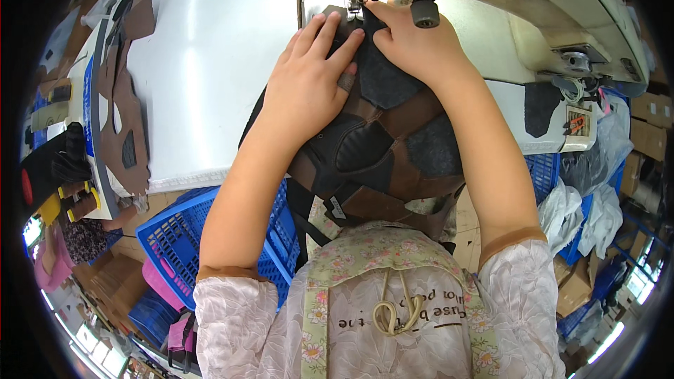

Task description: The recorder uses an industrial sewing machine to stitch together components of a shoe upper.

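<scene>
A sewing machine's presser foot (354,10) stands over sewn brown and black leather-like panels (414,116), which spread from the table down to my lap. My left hand (309,81) lies flat on them, fingers stretched toward the foot; a dark ring-like band (346,82) is on one finger. My right hand (420,42) is curled at the other side of the foot, its thumb and forefinger on the edge of a black panel (386,74). The machine head partly covers its fingertips, and the needle point cannot be made out.
Brown cut pieces (126,126) lie along the white table's (189,98) left edge. A black piece (542,107) and orange-handled snips (576,125) are at the right. Below the table stands a blue basket (179,235). The machine arm (540,0) spans the upper right.
</scene>
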The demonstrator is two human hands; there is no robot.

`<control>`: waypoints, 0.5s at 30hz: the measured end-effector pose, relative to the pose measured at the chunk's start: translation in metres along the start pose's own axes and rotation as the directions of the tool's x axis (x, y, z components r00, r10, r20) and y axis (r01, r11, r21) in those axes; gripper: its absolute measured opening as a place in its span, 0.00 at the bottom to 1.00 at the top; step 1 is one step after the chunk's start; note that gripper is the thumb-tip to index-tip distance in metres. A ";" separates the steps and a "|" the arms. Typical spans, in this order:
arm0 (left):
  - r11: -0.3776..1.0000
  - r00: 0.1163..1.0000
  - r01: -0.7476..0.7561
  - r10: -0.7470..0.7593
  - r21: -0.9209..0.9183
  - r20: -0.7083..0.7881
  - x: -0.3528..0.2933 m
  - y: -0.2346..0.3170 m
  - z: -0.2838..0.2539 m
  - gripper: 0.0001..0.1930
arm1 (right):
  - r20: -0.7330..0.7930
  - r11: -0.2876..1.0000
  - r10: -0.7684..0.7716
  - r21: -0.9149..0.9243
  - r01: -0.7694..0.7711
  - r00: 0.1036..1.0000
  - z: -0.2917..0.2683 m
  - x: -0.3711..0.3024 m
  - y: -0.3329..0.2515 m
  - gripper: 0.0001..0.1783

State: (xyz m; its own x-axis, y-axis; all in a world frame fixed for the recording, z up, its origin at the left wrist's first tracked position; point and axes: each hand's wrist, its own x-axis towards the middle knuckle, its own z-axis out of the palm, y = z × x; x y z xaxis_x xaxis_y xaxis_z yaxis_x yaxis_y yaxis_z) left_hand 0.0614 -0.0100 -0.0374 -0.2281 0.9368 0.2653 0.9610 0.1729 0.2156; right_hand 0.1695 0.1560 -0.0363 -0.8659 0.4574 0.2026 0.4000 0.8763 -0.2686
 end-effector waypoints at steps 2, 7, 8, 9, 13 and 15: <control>1.000 1.000 -0.002 0.002 -0.007 0.000 0.000 0.000 0.000 0.23 | -0.006 1.000 -0.001 0.002 0.001 1.000 0.000 0.000 -0.001 0.24; 1.000 1.000 0.004 -0.004 -0.003 -0.006 0.000 -0.002 0.003 0.22 | 0.016 1.000 0.013 -0.017 -0.013 1.000 -0.001 0.001 -0.003 0.24; 1.000 1.000 -0.001 0.001 0.005 -0.010 -0.001 -0.002 0.004 0.22 | 0.017 1.000 0.009 -0.017 -0.009 1.000 0.003 0.001 -0.001 0.24; 1.000 1.000 0.000 0.000 0.006 -0.011 0.000 -0.002 0.004 0.22 | -0.082 0.999 -0.041 0.009 0.041 0.996 0.007 0.001 0.001 0.22; 1.000 1.000 -0.009 0.009 0.013 -0.011 0.001 -0.001 0.004 0.22 | -0.175 0.996 -0.068 0.039 0.076 0.982 0.011 0.000 0.006 0.21; 1.000 1.000 -0.011 0.011 0.009 -0.008 0.001 -0.001 0.004 0.22 | -0.090 1.000 -0.011 0.021 0.013 0.996 0.004 -0.001 0.000 0.22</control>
State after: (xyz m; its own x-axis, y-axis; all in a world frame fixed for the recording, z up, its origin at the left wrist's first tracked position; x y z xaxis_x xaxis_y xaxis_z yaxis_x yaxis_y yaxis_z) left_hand 0.0606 -0.0079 -0.0414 -0.2184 0.9363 0.2750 0.9649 0.1651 0.2043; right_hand 0.1694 0.1544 -0.0405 -0.8395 0.4596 0.2897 0.3825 0.8787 -0.2855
